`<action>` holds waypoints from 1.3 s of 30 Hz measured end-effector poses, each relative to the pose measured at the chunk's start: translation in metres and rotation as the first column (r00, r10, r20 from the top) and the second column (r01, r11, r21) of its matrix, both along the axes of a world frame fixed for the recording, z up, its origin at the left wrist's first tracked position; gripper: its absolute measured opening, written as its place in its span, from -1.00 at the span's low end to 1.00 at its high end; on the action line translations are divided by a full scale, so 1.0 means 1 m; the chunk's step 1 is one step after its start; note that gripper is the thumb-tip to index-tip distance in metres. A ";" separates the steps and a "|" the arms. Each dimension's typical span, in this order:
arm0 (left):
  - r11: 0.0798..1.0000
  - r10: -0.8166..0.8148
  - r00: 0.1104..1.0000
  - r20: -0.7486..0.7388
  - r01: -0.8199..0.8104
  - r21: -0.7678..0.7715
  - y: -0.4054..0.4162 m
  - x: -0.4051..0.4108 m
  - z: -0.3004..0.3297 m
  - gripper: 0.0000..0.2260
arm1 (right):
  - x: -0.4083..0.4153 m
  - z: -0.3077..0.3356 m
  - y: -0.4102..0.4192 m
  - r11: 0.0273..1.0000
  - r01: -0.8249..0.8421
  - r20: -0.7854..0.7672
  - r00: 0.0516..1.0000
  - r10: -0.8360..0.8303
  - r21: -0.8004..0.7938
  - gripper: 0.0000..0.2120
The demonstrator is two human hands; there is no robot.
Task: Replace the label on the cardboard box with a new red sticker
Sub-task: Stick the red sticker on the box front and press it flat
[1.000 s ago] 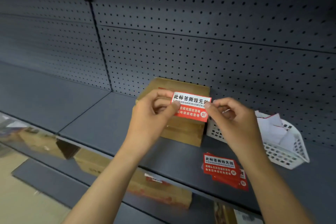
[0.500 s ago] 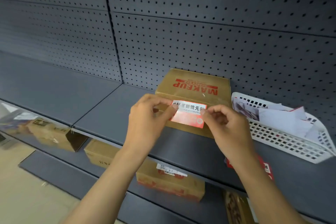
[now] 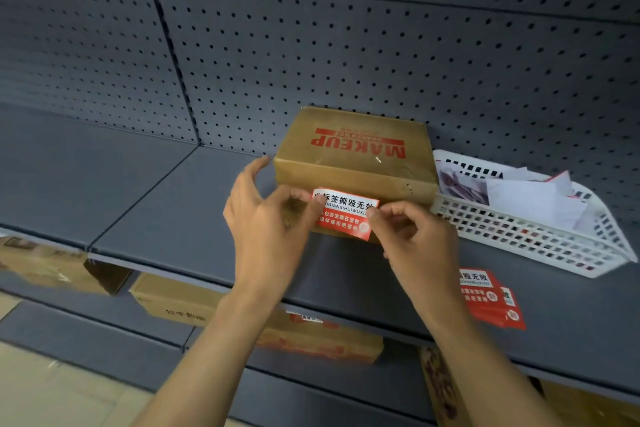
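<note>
1. Head view, the only one here: the red sticker (image 3: 344, 215) is held flat in front of the near face of the cardboard box (image 3: 353, 163). Can't tell if it's actually touching the cardboard.
2. Its long axis runs left-right, dipping a bit toward the right hand. The white strip with the black characters is on top and the text reads right way up from here.
3. Left hand (image 3: 268, 222) pinches the sticker's left short edge between thumb and forefinger. The other fingers are spread loose, the furthest one reaching up near the box's left corner.
4. Right hand (image 3: 414, 239) pinches the right short edge the same way, with its other fingers curled in under the palm.
5. The box sits on the grey shelf (image 3: 145, 204), just beyond the fingertips, back against the pegboard. The "MAKEUP" print on its lid is upside down from this side.
6. Past the right knuckles, a white basket (image 3: 540, 239) with papers in it sits just beside the box.
7. Near the right wrist, a small stack of spare stickers (image 3: 488, 302) lies flat on the shelf.
</note>
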State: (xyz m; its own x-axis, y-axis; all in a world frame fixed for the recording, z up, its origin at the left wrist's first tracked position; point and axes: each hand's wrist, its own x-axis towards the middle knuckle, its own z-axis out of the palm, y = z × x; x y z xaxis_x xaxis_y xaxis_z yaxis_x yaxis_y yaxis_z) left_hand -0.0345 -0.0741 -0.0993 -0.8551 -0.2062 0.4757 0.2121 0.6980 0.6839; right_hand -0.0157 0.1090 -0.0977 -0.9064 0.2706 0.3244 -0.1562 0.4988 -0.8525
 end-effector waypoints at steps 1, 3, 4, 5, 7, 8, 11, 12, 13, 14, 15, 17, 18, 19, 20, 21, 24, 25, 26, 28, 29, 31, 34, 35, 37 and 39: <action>1.000 -0.004 1.000 0.018 0.004 0.011 0.001 -0.002 -0.001 -0.85 | -0.001 -0.001 -0.001 1.000 0.010 -0.015 1.000 -0.010 0.008 -0.87; 1.000 -0.009 1.000 0.029 0.008 0.012 0.002 -0.005 -0.004 -0.85 | -0.002 -0.001 -0.002 0.999 0.034 -0.046 0.998 -0.033 0.026 -0.86; 1.000 -0.006 1.000 0.020 0.006 0.007 0.003 -0.006 -0.005 -0.83 | -0.003 -0.001 -0.003 0.998 0.049 -0.061 0.997 -0.047 0.032 -0.85; 1.000 0.000 1.000 0.010 0.000 0.003 0.004 -0.007 -0.006 -0.82 | -0.003 -0.002 -0.004 0.997 0.063 -0.070 0.996 -0.060 0.039 -0.85; 1.000 0.019 1.000 -0.002 -0.019 0.000 0.006 -0.008 -0.007 -0.81 | -0.005 -0.003 -0.004 0.996 0.079 -0.068 0.995 -0.076 0.035 -0.85; 1.000 0.028 1.000 -0.005 -0.028 0.001 0.007 -0.009 -0.007 -0.80 | -0.007 -0.004 -0.004 0.996 0.083 -0.062 0.995 -0.082 0.019 -0.85; 0.999 0.036 0.999 -0.013 -0.036 0.010 0.010 -0.011 -0.008 -0.80 | -0.010 -0.007 -0.003 0.995 0.100 -0.056 0.993 -0.100 -0.001 -0.85; 0.999 0.039 0.999 -0.017 -0.039 0.009 0.010 -0.011 -0.009 -0.80 | -0.011 -0.008 -0.003 0.995 0.102 -0.060 0.993 -0.102 0.003 -0.85; 0.999 0.044 0.999 -0.021 -0.044 0.007 0.010 -0.012 -0.010 -0.80 | -0.011 -0.008 -0.003 0.994 0.105 -0.067 0.992 -0.105 0.008 -0.84; 0.999 0.048 0.999 -0.024 -0.047 0.008 0.010 -0.013 -0.010 -0.80 | -0.011 -0.009 -0.003 0.994 0.110 -0.073 0.991 -0.109 0.016 -0.83; 0.999 0.049 0.998 -0.025 -0.049 0.012 0.010 -0.013 -0.011 -0.80 | -0.011 -0.009 -0.002 0.993 0.115 -0.078 0.991 -0.113 0.023 -0.83; 0.999 0.052 0.998 -0.026 -0.052 0.015 0.010 -0.014 -0.012 -0.79 | -0.013 -0.010 -0.002 0.992 0.124 -0.084 0.989 -0.121 0.029 -0.82; 0.999 0.053 0.998 -0.023 -0.052 0.011 0.010 -0.014 -0.012 -0.79 | -0.014 -0.010 -0.002 0.991 0.127 -0.083 0.989 -0.125 0.028 -0.83; 0.999 0.050 0.999 -0.019 -0.050 0.006 0.010 -0.014 -0.012 -0.78 | -0.015 -0.010 -0.001 0.991 0.128 -0.082 0.989 -0.125 0.025 -0.83; 0.999 0.047 0.999 -0.014 -0.047 0.001 0.009 -0.015 -0.013 -0.78 | -0.015 -0.010 -0.001 0.991 0.128 -0.082 0.989 -0.125 0.025 -0.84; 0.999 0.044 0.999 -0.011 -0.044 -0.005 0.009 -0.015 -0.013 -0.79 | -0.015 -0.010 -0.001 0.991 0.127 -0.086 0.989 -0.124 0.029 -0.84; 0.999 0.041 0.999 -0.018 -0.041 -0.018 0.006 -0.016 -0.012 -0.80 | -0.015 -0.009 -0.002 0.991 0.127 -0.093 0.988 -0.122 0.051 -0.84; 0.999 0.041 0.999 -0.020 -0.041 -0.021 0.005 -0.018 -0.012 -0.81 | -0.015 -0.009 -0.002 0.990 0.131 -0.090 0.988 -0.125 0.056 -0.83; 0.999 0.040 0.999 -0.016 -0.040 -0.017 0.005 -0.018 -0.011 -0.80 | -0.014 -0.008 -0.003 0.988 0.138 -0.090 0.987 -0.132 0.062 -0.83; 0.998 0.035 0.999 0.013 -0.036 0.048 0.003 -0.020 -0.008 -0.75 | -0.014 -0.007 -0.003 0.983 0.158 -0.099 0.984 -0.148 0.096 -0.83; 0.994 0.029 0.999 0.031 -0.032 0.108 0.000 -0.021 -0.005 -0.68 | -0.013 -0.007 -0.003 0.979 0.165 -0.105 0.983 -0.153 0.121 -0.84; 0.983 0.008 0.999 0.049 -0.017 0.181 -0.008 -0.024 -0.002 -0.57 | -0.010 -0.007 -0.004 0.974 0.161 -0.099 0.984 -0.147 0.161 -0.84; 0.974 -0.062 0.997 0.051 0.049 0.223 -0.018 -0.026 0.002 -0.54 | -0.006 -0.007 -0.013 0.973 0.109 -0.112 0.990 -0.088 0.204 -0.80; 0.969 -0.099 0.995 0.020 0.092 0.231 -0.018 -0.027 0.003 -0.51 | -0.006 -0.007 -0.018 0.969 0.102 -0.133 0.988 -0.074 0.226 -0.76; 0.965 -0.168 0.984 -0.056 0.175 0.195 -0.015 -0.028 0.005 -0.42 | -0.011 -0.005 -0.027 0.954 0.108 -0.158 0.985 -0.065 0.279 -0.57; 0.968 -0.205 0.976 -0.078 0.213 0.130 -0.009 -0.029 0.007 -0.36 | -0.019 -0.003 -0.033 0.920 0.129 -0.149 0.986 -0.079 0.369 -0.37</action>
State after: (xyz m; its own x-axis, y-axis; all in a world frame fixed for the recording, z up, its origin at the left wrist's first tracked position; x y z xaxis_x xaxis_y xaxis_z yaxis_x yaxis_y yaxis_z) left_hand -0.0640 -0.0833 -0.0922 -0.8552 -0.0931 0.5098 0.3893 0.5340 0.7505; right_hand -0.0342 0.0761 -0.1005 -0.8235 0.1960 0.5324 -0.1814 0.7981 -0.5745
